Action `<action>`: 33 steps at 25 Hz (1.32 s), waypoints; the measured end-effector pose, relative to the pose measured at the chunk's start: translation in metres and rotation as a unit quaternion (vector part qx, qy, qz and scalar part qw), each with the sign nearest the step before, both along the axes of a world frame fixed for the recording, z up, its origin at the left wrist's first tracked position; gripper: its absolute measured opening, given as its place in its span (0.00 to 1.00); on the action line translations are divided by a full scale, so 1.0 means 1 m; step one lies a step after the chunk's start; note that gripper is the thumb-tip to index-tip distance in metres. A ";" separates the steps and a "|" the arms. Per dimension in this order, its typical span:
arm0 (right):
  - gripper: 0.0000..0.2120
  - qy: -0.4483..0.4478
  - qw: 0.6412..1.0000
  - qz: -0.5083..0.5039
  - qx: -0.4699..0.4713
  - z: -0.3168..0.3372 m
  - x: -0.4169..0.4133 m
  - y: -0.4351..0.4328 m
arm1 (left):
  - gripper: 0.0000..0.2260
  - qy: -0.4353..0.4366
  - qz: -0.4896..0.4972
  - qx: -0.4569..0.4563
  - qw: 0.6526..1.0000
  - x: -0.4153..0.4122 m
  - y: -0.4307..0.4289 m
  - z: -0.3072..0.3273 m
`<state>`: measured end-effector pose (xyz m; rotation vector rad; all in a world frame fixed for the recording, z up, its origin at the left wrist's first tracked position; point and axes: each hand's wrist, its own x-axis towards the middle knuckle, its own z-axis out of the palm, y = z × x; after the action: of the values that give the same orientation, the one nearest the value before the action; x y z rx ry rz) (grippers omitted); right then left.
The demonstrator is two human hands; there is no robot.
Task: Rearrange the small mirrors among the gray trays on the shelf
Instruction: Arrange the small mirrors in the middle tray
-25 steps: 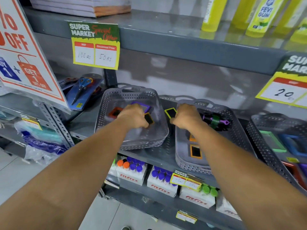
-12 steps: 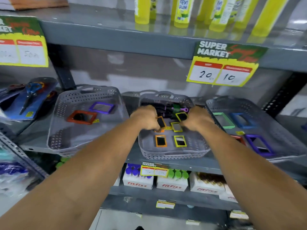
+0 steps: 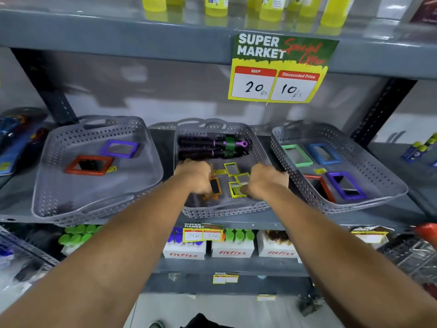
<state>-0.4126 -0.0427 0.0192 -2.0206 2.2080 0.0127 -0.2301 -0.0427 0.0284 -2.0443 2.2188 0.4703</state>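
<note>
Surface: I saw a gray metal shelf [image 3: 236, 224] in a shop, with a price sign [image 3: 279, 69] hanging at 1 o'clock.
Trays: I counted three gray trays in a row: left tray [image 3: 94, 202], middle tray [image 3: 227, 209], right tray [image 3: 378, 178].
Mirrors: I counted two in the left tray, four in the right; the middle one's were partly hidden by the hands.
Brushes: hair brushes [image 3: 210, 147] lay at the middle tray's 12 o'clock end.
Left hand [image 3: 195, 176]: curled, fingers gripping an orange mirror [image 3: 215, 187] at its 4 o'clock.
Right hand [image 3: 267, 181]: curled over a yellow mirror [image 3: 235, 190] at its 9 o'clock; I could not tell whether it gripped.
</note>
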 end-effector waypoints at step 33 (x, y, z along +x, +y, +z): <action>0.16 0.005 0.996 0.003 0.093 -0.018 0.018 -0.009 | 0.16 -0.031 -0.035 0.003 0.999 0.002 -0.005 -0.011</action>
<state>-0.3945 -0.0513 0.0007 -1.9315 2.1186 0.2217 -0.2282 -0.0476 0.0170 -1.9429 2.2411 0.4008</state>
